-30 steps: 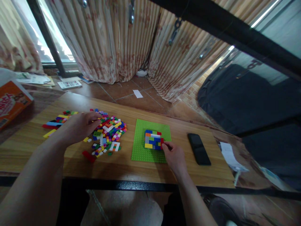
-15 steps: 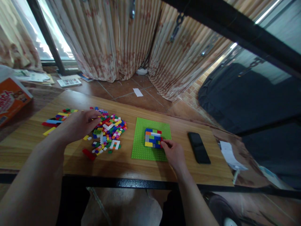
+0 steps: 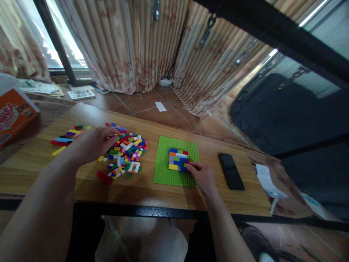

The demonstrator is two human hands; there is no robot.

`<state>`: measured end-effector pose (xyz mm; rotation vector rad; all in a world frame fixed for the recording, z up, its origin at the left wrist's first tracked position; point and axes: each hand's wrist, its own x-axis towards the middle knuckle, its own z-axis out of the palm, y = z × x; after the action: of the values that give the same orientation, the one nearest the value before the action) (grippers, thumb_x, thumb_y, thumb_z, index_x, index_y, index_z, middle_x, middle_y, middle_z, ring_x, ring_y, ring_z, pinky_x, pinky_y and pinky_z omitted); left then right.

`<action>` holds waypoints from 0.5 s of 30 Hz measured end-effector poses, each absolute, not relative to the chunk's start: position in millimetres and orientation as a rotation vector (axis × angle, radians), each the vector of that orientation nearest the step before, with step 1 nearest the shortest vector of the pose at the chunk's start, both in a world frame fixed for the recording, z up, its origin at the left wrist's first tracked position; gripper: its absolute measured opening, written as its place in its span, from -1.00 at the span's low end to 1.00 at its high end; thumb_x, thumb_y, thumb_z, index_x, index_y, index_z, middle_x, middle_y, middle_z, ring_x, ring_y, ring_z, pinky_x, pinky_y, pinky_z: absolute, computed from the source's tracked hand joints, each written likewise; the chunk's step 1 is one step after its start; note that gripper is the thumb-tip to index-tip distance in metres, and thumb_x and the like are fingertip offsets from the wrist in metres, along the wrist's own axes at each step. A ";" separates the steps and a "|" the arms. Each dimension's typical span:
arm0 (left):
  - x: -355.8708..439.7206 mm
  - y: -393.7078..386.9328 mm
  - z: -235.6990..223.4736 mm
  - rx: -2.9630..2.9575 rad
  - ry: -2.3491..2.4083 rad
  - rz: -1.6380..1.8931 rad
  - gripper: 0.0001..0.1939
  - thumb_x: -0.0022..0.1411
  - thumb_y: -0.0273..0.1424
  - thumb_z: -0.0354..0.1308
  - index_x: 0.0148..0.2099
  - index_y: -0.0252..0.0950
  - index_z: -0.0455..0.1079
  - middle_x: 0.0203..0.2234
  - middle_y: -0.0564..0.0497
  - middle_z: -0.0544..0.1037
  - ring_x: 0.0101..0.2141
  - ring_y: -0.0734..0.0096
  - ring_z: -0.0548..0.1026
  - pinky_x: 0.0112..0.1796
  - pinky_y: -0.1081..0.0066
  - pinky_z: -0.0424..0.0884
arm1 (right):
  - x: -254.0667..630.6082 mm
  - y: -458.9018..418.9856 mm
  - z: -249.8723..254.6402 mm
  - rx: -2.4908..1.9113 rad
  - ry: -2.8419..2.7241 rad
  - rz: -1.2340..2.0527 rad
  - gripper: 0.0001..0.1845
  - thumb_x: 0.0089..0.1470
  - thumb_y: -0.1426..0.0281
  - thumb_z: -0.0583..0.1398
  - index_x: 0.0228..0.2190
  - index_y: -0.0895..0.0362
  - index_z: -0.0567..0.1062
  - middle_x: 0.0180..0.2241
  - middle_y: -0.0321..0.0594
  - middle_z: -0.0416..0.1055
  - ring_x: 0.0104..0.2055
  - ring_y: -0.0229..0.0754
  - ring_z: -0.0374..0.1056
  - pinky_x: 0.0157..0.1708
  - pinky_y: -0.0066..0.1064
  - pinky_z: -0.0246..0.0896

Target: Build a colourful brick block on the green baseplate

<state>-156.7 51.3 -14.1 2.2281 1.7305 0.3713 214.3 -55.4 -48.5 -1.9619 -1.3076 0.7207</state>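
Observation:
My right hand (image 3: 203, 176) pinches a red brick (image 3: 187, 165) at the right edge of a flat, many-coloured brick build (image 3: 178, 160). Blue, yellow, white, grey, orange and red bricks make up this build, which sits on a green baseplate (image 3: 160, 176). Fingertips hide part of the red brick. Over the left side of a pile of loose bricks (image 3: 128, 147) hovers my left hand (image 3: 94, 145), its thumb and forefinger curved with a small gap between them. Nothing shows in that gap.
A black phone (image 3: 231, 171) lies right of the baseplate on the wooden table (image 3: 141, 193). Long bricks (image 3: 64, 140) lie left of my left wrist. An orange box (image 3: 16, 112) stands at the far left. A dark bar (image 3: 259, 25) crosses overhead.
The red brick has shifted slightly and now sits closer against the build's right edge, mostly behind my right fingertips. My left hand has stayed over the pile. The view has tilted slightly.

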 end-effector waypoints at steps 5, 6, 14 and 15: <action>-153.5 49.4 -8.8 2.264 1.720 0.343 -0.52 0.25 -0.19 -0.08 0.01 -0.39 0.45 -0.30 -0.13 0.60 -0.30 0.15 0.52 -0.25 0.32 0.32 | 211.2 -56.3 -47.4 -1.980 -1.317 0.676 -0.65 -0.03 0.14 0.24 -0.37 0.15 0.64 -0.43 -0.14 0.59 -0.39 -0.10 0.46 -0.38 -0.34 0.25; -152.1 48.7 -6.7 2.266 1.710 0.334 -0.53 0.25 -0.19 -0.08 0.00 -0.38 0.45 -0.30 -0.13 0.60 -0.30 0.15 0.52 -0.26 0.33 0.32 | 209.9 -56.6 -46.6 -1.982 -1.325 0.668 -0.66 -0.02 0.14 0.23 -0.38 0.15 0.64 -0.43 -0.14 0.59 -0.39 -0.10 0.46 -0.38 -0.34 0.25; -149.1 46.3 -3.3 2.270 1.704 0.349 -0.54 0.26 -0.21 -0.08 0.00 -0.40 0.44 -0.33 -0.10 0.60 -0.32 0.20 0.52 -0.29 0.38 0.30 | 198.8 -60.2 -44.0 -2.037 -1.411 0.513 -0.72 0.07 0.20 0.19 -0.35 0.11 0.62 -0.39 -0.16 0.59 -0.35 -0.11 0.46 -0.31 -0.34 0.25; -149.6 46.4 -3.7 2.273 1.697 0.350 -0.54 0.26 -0.20 -0.08 -0.01 -0.40 0.44 -0.32 -0.10 0.60 -0.31 0.21 0.51 -0.28 0.38 0.30 | 198.8 -60.5 -44.4 -2.034 -1.418 0.506 -0.72 0.08 0.20 0.19 -0.34 0.11 0.61 -0.39 -0.16 0.59 -0.34 -0.12 0.45 -0.31 -0.34 0.25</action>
<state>-149.6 46.4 -3.7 2.2734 1.6967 0.3504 198.8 -60.5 -44.4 -2.0344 -1.4179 0.5063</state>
